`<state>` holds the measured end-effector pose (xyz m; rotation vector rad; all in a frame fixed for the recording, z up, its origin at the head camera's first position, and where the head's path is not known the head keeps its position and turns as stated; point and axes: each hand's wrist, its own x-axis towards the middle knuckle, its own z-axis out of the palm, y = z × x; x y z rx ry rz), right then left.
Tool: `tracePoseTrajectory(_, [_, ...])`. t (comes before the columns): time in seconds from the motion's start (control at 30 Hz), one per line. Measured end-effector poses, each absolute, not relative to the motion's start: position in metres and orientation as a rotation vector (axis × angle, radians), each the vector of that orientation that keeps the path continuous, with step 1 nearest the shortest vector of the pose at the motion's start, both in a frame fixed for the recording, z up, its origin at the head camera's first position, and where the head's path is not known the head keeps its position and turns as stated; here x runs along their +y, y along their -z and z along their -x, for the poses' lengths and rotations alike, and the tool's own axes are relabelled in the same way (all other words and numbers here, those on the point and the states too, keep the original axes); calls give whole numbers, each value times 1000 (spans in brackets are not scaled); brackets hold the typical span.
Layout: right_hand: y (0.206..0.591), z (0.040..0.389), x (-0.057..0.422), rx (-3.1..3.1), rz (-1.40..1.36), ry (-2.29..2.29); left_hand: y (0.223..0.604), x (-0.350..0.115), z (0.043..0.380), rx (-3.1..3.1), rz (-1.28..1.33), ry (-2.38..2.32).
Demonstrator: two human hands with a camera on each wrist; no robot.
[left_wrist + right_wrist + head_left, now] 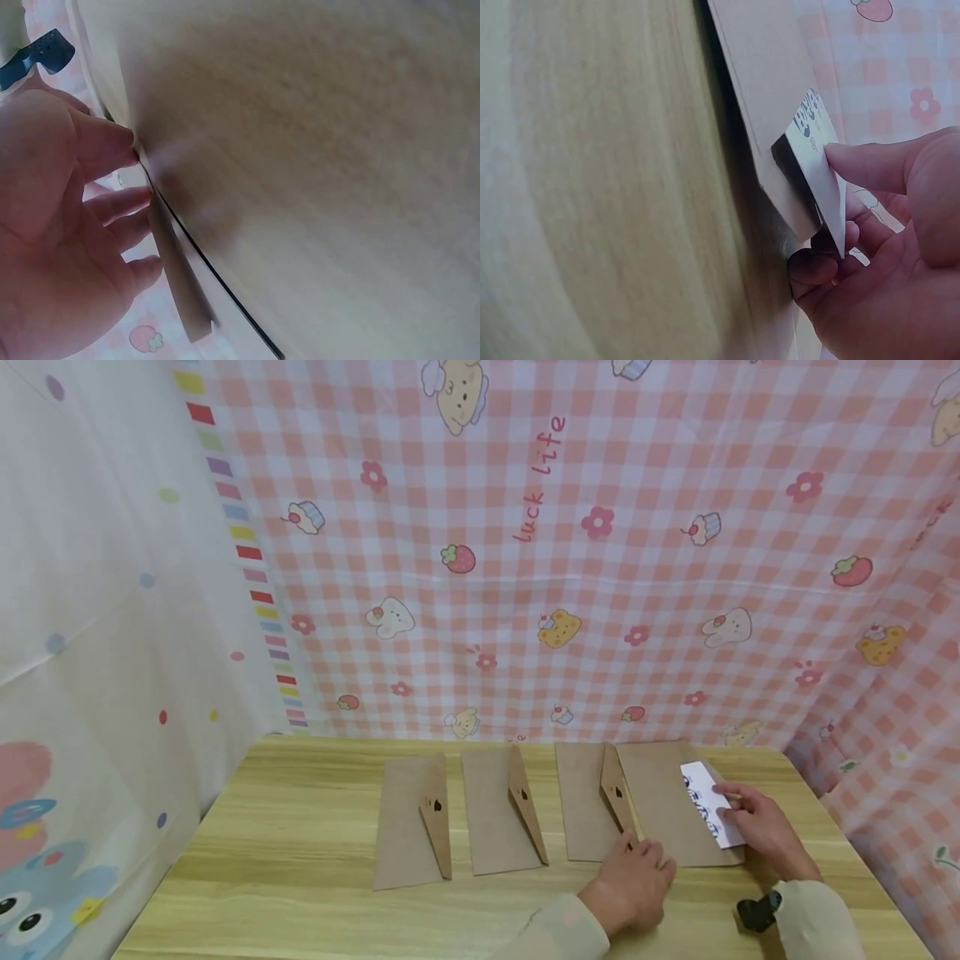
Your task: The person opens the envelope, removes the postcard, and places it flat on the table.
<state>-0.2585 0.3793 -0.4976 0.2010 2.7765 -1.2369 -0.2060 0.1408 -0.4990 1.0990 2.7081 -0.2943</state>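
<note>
My right hand pinches a white card printed with small black drawings, thumb on its face. The card lies tilted over the right end of the rightmost brown paper envelope. In the right wrist view the card slants above that envelope's edge, with fingers beneath it. My left hand is palm down, its fingertips at the near edge of the rightmost envelopes. The left wrist view shows the left hand's fingers loosely bent beside a brown flap; its exact contact is unclear.
More brown envelopes stand in a row to the left: one with a raised flap, a middle one and a leftmost one. All lie on a wood-grain table. A checked pink cloth hangs behind.
</note>
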Motion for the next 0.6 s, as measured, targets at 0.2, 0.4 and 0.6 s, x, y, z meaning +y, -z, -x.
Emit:
tracePoseTrajectory(0.2, [498,260,382,2785,-195,1230,498,138,210,2695,-1089,242])
tracePoseTrajectory(0.4, [499,259,385,2773,-211,1234,495,138,210,2687,-1067,238])
tracePoseTrajectory(0.6, [498,256,385,2739,-241,1255,496,138,210,2692,-1071,246])
